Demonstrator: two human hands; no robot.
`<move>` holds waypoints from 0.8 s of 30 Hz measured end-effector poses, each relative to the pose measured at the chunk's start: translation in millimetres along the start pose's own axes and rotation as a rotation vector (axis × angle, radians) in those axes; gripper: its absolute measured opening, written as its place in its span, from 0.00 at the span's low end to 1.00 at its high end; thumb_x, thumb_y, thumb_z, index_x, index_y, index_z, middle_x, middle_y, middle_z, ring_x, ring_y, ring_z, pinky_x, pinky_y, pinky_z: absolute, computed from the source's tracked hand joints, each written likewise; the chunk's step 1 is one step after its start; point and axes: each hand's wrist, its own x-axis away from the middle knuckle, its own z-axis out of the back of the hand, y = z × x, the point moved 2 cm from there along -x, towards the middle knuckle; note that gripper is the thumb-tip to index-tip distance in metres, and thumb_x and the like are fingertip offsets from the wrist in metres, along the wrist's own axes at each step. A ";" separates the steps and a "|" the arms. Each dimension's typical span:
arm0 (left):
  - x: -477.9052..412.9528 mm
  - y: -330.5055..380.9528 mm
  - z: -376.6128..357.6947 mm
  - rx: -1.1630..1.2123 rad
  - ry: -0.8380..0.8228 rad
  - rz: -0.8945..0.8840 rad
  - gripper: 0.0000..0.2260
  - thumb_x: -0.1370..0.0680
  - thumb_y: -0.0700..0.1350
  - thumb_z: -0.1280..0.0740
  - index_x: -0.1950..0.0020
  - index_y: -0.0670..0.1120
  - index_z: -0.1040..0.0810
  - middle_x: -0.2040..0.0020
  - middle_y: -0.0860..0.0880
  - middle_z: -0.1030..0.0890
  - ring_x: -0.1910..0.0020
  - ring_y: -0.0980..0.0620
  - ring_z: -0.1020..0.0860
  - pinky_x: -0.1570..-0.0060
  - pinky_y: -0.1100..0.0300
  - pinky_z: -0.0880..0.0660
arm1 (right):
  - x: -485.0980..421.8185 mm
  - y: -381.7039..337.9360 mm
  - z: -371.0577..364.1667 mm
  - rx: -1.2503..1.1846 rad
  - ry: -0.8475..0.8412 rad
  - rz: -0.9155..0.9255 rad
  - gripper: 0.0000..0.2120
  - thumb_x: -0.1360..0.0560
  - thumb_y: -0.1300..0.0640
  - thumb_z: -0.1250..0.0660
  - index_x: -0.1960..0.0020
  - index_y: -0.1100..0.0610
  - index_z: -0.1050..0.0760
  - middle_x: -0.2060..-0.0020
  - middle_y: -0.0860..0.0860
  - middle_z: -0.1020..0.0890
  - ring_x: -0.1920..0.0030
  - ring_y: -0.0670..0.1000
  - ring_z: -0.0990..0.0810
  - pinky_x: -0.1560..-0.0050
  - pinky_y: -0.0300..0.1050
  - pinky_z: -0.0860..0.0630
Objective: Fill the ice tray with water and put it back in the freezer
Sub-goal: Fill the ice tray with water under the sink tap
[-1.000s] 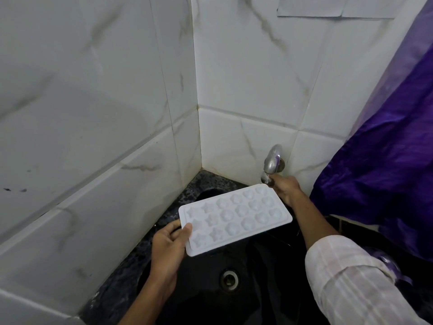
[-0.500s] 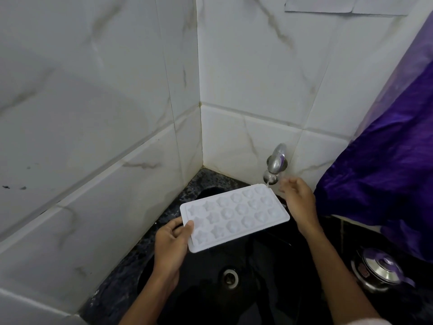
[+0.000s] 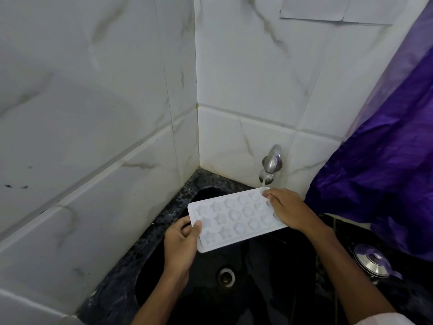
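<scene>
Item one: your left hand (image 3: 181, 242) is pinching the near left corner of the white plastic ice tray with star and round moulds (image 3: 234, 221), thumb pressing flat on the top rim, the other fingers curling underneath. Item two: your right hand (image 3: 290, 212) is lying over the tray's far right end, its fingers (image 3: 269, 195) spread a little and lightly bent, tips touching the top face; the thumb is hidden, so you cannot tell whether this hand is clamping the tray or only resting on it. Item three: the tray is hanging roughly level above the black sink basin (image 3: 257, 289), its far right corner sitting under the chrome wall tap (image 3: 271, 163). A thin stream of water (image 3: 263, 182) is falling from the spout onto that corner, just beside your right fingertips. Surroundings: a round metal drain (image 3: 226, 276) is showing in the basin below the tray; a dark speckled stone counter (image 3: 178, 200) is edging the basin; white grey-veined wall tiles (image 3: 93, 113) are closing the corner; a purple cloth (image 3: 386, 184) is hanging at the right, near your right wrist; a shiny steel lid (image 3: 371, 261) is lying beneath it.
</scene>
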 end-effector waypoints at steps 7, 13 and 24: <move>3.1 0.3 5.7 0.021 0.022 0.001 0.08 0.19 0.40 0.34 0.41 0.42 0.20 0.55 0.47 0.12 0.56 0.47 0.14 0.51 0.46 0.17 | -2.8 -13.9 1.1 0.049 -0.042 0.021 0.17 0.18 0.59 0.45 0.32 0.52 0.26 0.35 0.51 0.24 0.38 0.49 0.27 0.38 0.36 0.35; 2.1 2.6 9.7 0.046 0.038 -0.003 0.08 0.19 0.39 0.34 0.42 0.41 0.20 0.56 0.46 0.12 0.56 0.47 0.14 0.50 0.45 0.18 | -7.1 -22.6 0.2 0.056 -0.035 0.020 0.17 0.18 0.59 0.44 0.32 0.53 0.27 0.35 0.53 0.24 0.39 0.47 0.27 0.41 0.35 0.37; -5.2 7.5 8.8 0.070 0.063 0.000 0.08 0.19 0.40 0.33 0.41 0.42 0.20 0.56 0.49 0.12 0.56 0.50 0.14 0.49 0.45 0.18 | 3.6 -27.7 4.7 -0.179 0.087 -0.021 0.15 0.19 0.60 0.45 0.35 0.51 0.28 0.47 0.55 0.21 0.58 0.44 0.23 0.60 0.26 0.27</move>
